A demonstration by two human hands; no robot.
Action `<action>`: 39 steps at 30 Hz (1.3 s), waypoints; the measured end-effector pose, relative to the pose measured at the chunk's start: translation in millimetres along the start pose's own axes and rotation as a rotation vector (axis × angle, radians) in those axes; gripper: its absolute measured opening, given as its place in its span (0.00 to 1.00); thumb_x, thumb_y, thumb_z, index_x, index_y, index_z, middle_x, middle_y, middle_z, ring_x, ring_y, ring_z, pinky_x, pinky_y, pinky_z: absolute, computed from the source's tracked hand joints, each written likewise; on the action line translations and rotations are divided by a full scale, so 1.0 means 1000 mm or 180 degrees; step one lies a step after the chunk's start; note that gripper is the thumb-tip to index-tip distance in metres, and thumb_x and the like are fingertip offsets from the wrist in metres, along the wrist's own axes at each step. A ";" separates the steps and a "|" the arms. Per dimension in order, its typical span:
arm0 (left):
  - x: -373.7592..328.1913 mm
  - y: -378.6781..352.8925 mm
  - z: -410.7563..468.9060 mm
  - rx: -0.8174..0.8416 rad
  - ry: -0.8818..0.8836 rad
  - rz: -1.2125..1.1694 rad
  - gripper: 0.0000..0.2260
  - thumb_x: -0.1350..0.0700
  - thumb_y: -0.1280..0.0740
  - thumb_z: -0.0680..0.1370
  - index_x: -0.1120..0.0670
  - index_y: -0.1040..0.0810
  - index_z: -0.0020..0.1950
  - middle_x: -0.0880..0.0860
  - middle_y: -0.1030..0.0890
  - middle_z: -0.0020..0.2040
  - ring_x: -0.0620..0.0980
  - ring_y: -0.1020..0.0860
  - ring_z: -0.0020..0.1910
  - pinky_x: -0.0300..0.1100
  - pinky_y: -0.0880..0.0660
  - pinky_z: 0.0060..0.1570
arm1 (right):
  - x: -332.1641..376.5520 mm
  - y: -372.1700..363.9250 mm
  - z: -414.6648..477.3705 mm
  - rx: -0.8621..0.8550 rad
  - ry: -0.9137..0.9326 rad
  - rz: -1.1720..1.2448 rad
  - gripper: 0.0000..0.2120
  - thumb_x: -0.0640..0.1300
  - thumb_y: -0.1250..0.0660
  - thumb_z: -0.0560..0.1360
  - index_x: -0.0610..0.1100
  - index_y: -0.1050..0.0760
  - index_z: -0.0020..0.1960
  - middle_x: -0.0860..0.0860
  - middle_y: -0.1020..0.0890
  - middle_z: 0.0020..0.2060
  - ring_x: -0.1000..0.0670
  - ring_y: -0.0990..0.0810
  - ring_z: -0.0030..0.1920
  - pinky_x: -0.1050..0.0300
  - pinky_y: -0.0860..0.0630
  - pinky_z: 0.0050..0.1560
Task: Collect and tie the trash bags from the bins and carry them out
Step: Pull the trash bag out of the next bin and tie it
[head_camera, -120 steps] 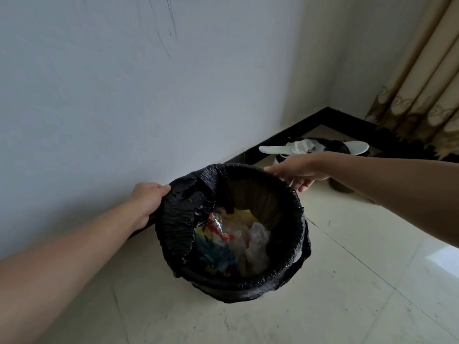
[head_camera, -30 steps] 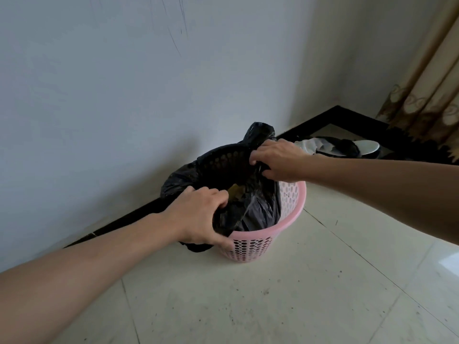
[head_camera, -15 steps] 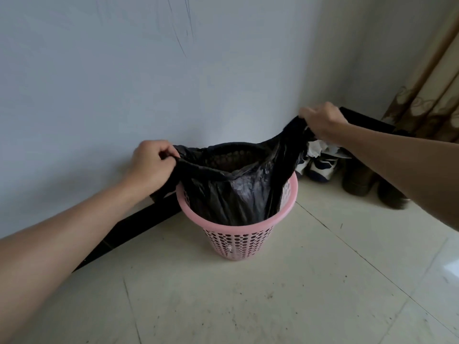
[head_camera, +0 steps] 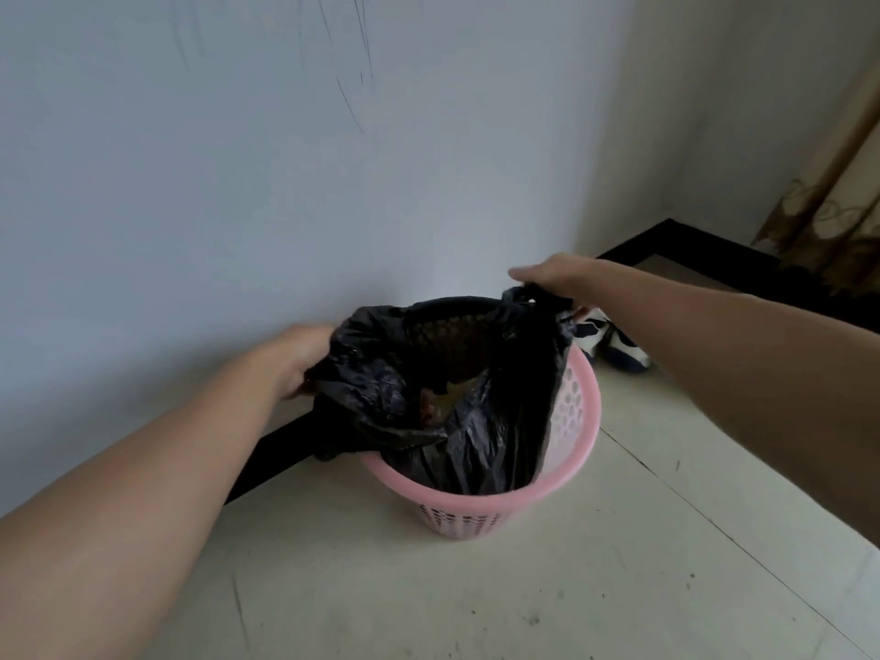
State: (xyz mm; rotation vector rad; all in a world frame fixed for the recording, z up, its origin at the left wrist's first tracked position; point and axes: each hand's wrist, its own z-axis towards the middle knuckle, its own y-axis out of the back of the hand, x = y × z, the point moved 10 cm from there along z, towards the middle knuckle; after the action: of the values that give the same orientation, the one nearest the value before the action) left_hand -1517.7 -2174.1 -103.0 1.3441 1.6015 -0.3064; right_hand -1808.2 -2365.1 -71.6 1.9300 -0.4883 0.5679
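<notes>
A pink perforated bin point(head_camera: 574, 450) stands on the floor by the wall. A black trash bag point(head_camera: 457, 397) sits in it, its top pulled free of the rim and slumped loosely. My left hand point(head_camera: 300, 354) grips the bag's left edge. My right hand point(head_camera: 552, 276) holds the bag's far right corner just above the rim. The bag's mouth gapes a little in the middle, and some rubbish shows inside.
The pale wall point(head_camera: 285, 183) rises directly behind the bin, with a black skirting point(head_camera: 281, 445) along the floor. Shoes point(head_camera: 614, 345) lie on the tiles just right of the bin. A patterned curtain point(head_camera: 828, 202) hangs at the far right.
Half a second ago both hands held the bag's edges stretched up and apart. Now they have dropped and come closer, so the bag hangs slack over the bin.
</notes>
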 end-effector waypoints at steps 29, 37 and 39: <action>-0.001 0.025 0.017 -0.0492 -0.0493 0.0336 0.07 0.70 0.38 0.75 0.64 0.21 0.45 0.60 0.26 0.35 0.51 0.29 0.27 0.34 0.30 0.21 | 0.035 -0.021 -0.005 0.0087 0.0475 0.1239 0.08 0.40 0.35 0.78 0.42 0.17 0.49 0.42 0.18 0.52 0.43 0.17 0.45 0.49 0.18 0.50; -0.034 0.061 0.000 -0.1510 -0.1154 0.0150 0.07 0.57 0.40 0.79 0.58 0.25 0.47 0.56 0.25 0.43 0.53 0.28 0.42 0.42 0.33 0.39 | 0.067 -0.057 -0.017 0.0014 0.1461 -0.0872 0.12 0.51 0.31 0.75 0.44 0.15 0.49 0.47 0.15 0.47 0.45 0.18 0.51 0.52 0.21 0.54; -0.055 0.076 -0.018 -0.1757 -0.1389 -0.0096 0.04 0.55 0.38 0.79 0.55 0.27 0.46 0.52 0.26 0.41 0.52 0.28 0.39 0.43 0.32 0.40 | 0.077 -0.049 -0.019 -0.0460 0.1576 -0.0926 0.12 0.51 0.36 0.78 0.47 0.17 0.50 0.46 0.16 0.49 0.43 0.19 0.52 0.51 0.23 0.52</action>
State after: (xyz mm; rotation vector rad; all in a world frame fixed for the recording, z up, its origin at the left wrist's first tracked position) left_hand -1466.8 -2167.7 -22.7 0.7651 1.2159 -0.1435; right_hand -1721.6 -2334.7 -55.5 1.6084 0.0656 0.7646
